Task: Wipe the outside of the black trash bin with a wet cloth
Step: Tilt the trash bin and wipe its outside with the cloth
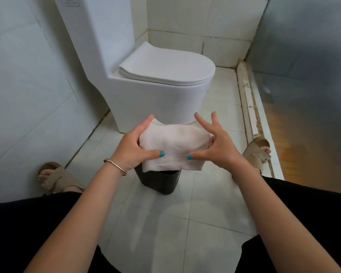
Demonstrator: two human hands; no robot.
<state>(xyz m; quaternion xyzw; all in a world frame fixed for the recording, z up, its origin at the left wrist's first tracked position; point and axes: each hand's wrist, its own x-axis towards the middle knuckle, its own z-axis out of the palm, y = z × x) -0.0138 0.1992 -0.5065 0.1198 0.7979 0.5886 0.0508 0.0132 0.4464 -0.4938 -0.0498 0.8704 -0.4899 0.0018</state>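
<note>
Black trash bin (160, 182) stands on the pale tiled floor (185, 223) just in front of the toilet (158, 99), between the person's two sandalled feet; only its lower wall and a strip of rim show, since the white cloth (173, 146) is held in the air above it and hides its top; cloth and bin appear apart, though how high the cloth hangs over the rim cannot be told from this angle. Left hand (134, 146) grips the cloth's left edge, thumb pressed on the near face and fingers curled behind the folded layers; the right hand (215, 144) pinches the right edge with its thumb on the near face and at least one finger tucked behind, while two other fingers stand straight and spread, free of the fabric. The cloth is stretched between the two hands and looks folded over on itself; whether it is wet cannot be seen.

By my reading the step in hand is preparing the cloth, folding or squaring it into a pad, and the wiping itself is not yet begun; no part of the bin's wall is being touched. The next move calls for gathering the cloth into one hand, bringing it down to the bin's outer wall and pressing it flat there; the other hand would do well to steady the rim, since so light a bin may slide or tip on smooth tile under a sideways stroke.
</note>
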